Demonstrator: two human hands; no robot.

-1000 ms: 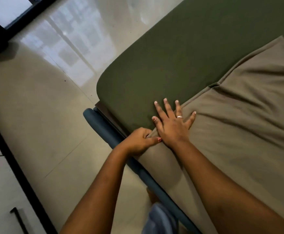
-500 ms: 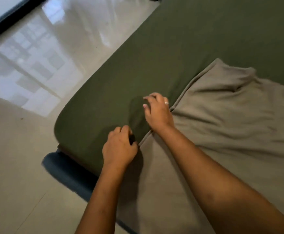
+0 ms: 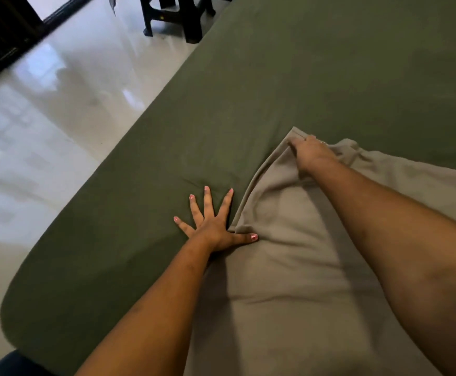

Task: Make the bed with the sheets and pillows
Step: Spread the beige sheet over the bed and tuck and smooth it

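Currently pressing left hand (image 3: 210, 226), fingers splayed wide, flat onto olive fitted sheet (image 3: 275, 90), thumb pinning edge of taupe top sheet (image 3: 289, 280) lying rumpled across it. Pinching hemmed corner (image 3: 294, 133) with curled right hand (image 3: 311, 154). Judging fabric light, limp, crease-prone; gripping hem corners advised.

My left hand (image 3: 210, 226) flat, fingers splayed, my right hand (image 3: 309, 154) farther ahead, fingers curled, pinching tan sheet (image 3: 302, 267) edge.
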